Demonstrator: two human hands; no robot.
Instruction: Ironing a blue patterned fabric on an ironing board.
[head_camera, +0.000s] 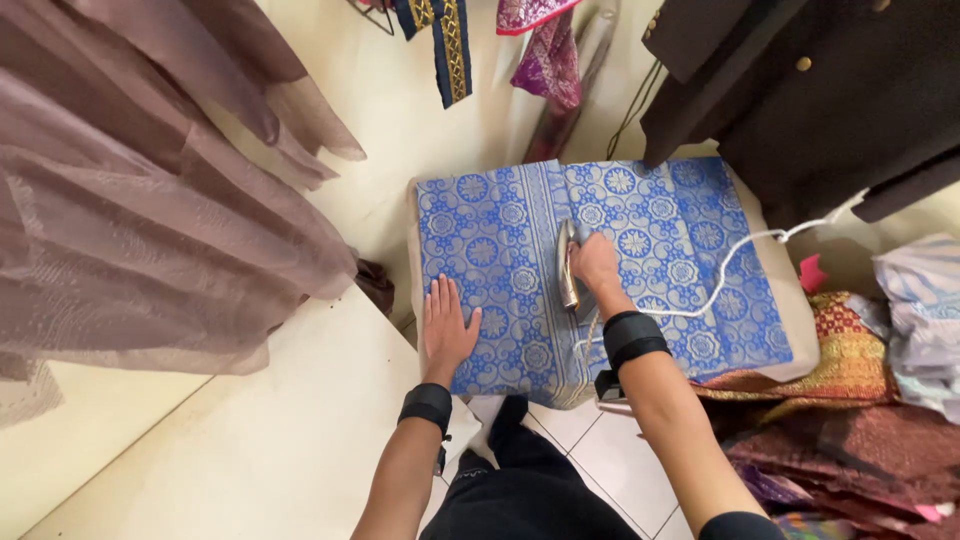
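Note:
A blue cloth with a silver medallion pattern (500, 240) lies spread over a padded ironing board (797, 300). My right hand (594, 262) grips the handle of a metal clothes iron (567, 265), which rests on the middle of the cloth. The iron's white cord (730, 265) trails off to the right. My left hand (447, 322) lies flat, fingers apart, on the cloth's near left part. Both wrists wear black bands.
Sheer mauve fabric (150, 190) hangs at the left. A dark jacket with gold buttons (810, 90) hangs at the upper right. Folded patterned cloths (850, 400) are piled at the right. A cream counter (250, 440) runs along the lower left.

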